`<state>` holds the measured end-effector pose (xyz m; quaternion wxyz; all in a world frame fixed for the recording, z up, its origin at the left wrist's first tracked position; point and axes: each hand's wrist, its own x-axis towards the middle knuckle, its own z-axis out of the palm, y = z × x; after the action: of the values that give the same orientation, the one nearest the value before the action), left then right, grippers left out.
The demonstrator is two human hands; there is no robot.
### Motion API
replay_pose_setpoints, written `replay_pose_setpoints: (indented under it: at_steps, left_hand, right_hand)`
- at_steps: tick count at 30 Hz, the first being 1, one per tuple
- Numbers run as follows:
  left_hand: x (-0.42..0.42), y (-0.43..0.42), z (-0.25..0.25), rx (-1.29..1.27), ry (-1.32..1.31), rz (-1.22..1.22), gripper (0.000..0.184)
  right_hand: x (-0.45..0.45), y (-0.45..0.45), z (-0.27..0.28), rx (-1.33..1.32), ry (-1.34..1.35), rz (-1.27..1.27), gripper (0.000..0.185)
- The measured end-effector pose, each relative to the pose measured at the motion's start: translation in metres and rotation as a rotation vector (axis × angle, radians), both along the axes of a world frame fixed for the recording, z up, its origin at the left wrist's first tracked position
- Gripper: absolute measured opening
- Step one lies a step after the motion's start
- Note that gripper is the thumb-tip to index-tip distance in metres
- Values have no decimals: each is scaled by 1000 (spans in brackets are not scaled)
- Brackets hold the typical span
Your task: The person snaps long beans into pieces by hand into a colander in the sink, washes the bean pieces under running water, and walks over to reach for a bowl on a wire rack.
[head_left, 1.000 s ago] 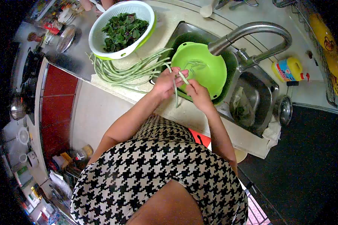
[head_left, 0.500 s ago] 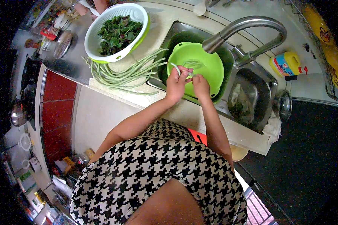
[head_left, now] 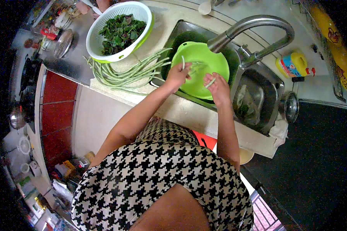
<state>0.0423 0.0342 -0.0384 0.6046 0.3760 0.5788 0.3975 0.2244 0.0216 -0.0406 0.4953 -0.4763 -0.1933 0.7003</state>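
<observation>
My left hand point(head_left: 176, 77) is closed on a green bean point(head_left: 183, 61), whose pale end sticks up past the fingers. A short bean piece point(head_left: 210, 83) sits in the fingers of my right hand point(head_left: 219, 90), a little apart from the left. Both hands are over the near part of a lime-green basin point(head_left: 216, 63), which stands in the left sink bowl. Several cut bean pieces point(head_left: 197, 65) lie on its bottom. To the left, a bundle of long green beans point(head_left: 123, 77) is spread on the counter, its ends reaching the sink edge.
A white colander point(head_left: 91, 44) of dark leafy greens point(head_left: 123, 34) stands behind the beans. The faucet point(head_left: 258, 21) arches over the basin. Greens and a clear bag lie in the right sink bowl point(head_left: 264, 84). A yellow bottle point(head_left: 293, 65) and a glass lid point(head_left: 292, 107) are at the right.
My hands, together before, have separated. The right moved down and to the right with a short bean piece; the left shifted slightly left, still holding its bean.
</observation>
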Motion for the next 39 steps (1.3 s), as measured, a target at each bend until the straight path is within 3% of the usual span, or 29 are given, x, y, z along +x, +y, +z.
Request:
replay_pose_setpoints:
  at_steps: [3,8,14,16,19,22,25,28,31,34,35,36,37,38,39]
  left_hand:
    - [3,-18,10,-86,140,-318,30]
    - [19,-31,-13,214,41,-230,22]
    - [6,-26,3,-180,-248,-1,18]
    - [-1,-25,6,-175,-239,23,18]
    - [3,-28,3,-149,-215,71,17]
    - [13,-35,8,-81,-222,94,15]
    - [21,-39,15,-72,-295,109,12]
    - [24,-43,3,-159,-491,113,12]
    - [30,-48,-8,-235,-701,104,14]
    - [29,-43,3,-361,-714,116,11]
    - [29,-39,5,-346,-625,91,14]
    - [28,-34,6,-328,-537,72,16]
    - [24,-28,5,-309,-448,61,19]
    - [14,-19,-19,-273,-576,-39,16]
    - [14,-8,-21,-267,-494,-31,14]
  right_hand:
    - [-7,-3,8,9,59,3,26]
    - [-21,-2,6,76,-314,166,28]
    - [-27,-15,27,80,-477,302,28]
    - [-19,-26,27,171,-625,471,28]
    - [-20,-35,5,358,-777,500,25]
    - [-20,-38,6,513,-1304,581,23]
    - [-22,-41,6,506,-1380,563,15]
    - [-26,-52,7,536,-1287,298,14]
    - [-23,-55,-5,336,-519,-2,13]
    - [1,-67,37,165,-313,0,14]
    - [25,-70,33,233,-463,43,13]
    - [51,-72,29,468,-818,32,16]
    - [78,-76,27,501,-1065,16,18]
    - [112,-78,6,338,-1386,62,19]
    - [141,-81,-5,308,-1586,89,20]
